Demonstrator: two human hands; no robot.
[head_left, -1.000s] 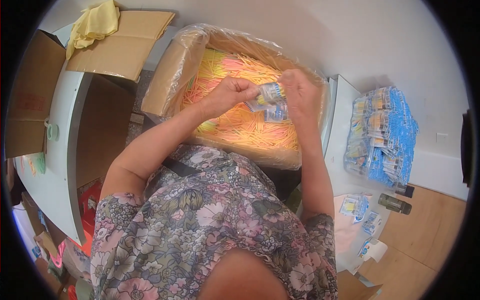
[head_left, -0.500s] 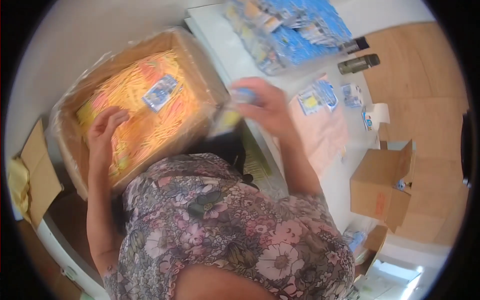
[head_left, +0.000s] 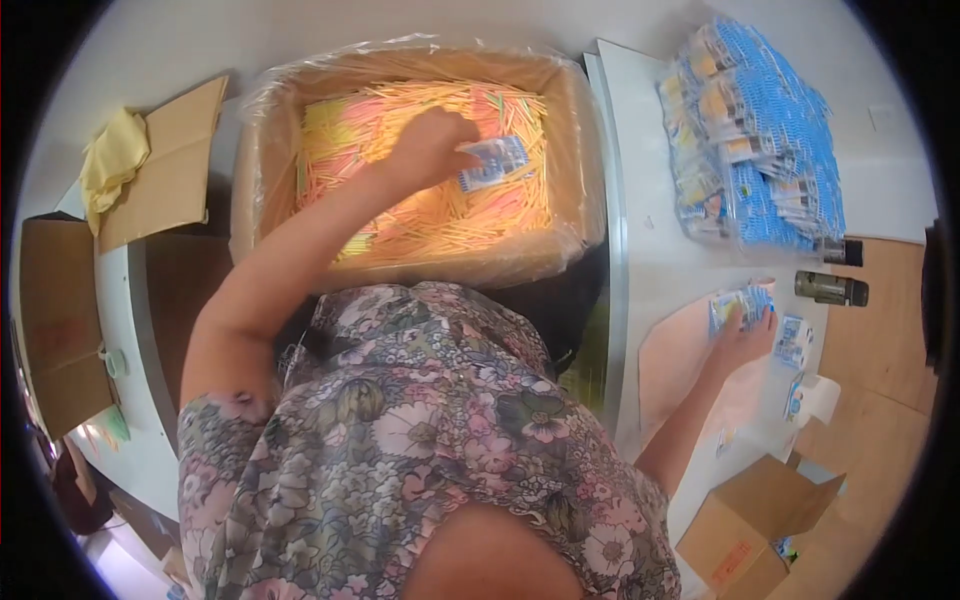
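Note:
My left hand (head_left: 435, 146) reaches into a large cardboard box (head_left: 420, 268) lined with clear plastic. Thin yellow, orange and pink sticks (head_left: 480, 215) fill it loosely. Thumb and curled fingers pinch the upper left edge of a blue-and-white packet (head_left: 497, 163) that lies on the sticks. On the white table to the right, my right hand (head_left: 745, 335) grips a blue-and-white packet (head_left: 741, 304), thumb and fingers at either side. That packet rests at the far end of a pink cloth (head_left: 680, 345); my hand covers part of it.
A big clear bag of blue packets (head_left: 770, 140) stands on the far right table (head_left: 645, 200), near a dark green bottle (head_left: 830, 288). More packets (head_left: 793, 342) lie by the cloth. An open carton (head_left: 740, 520) is at lower right. At left, a yellow cloth (head_left: 115, 160) hangs on a cardboard flap.
The view has turned. My left hand has moved right across the sticks to the packet. My right hand, earlier holding something blue beside the box, has moved to the packet on the pink cloth.

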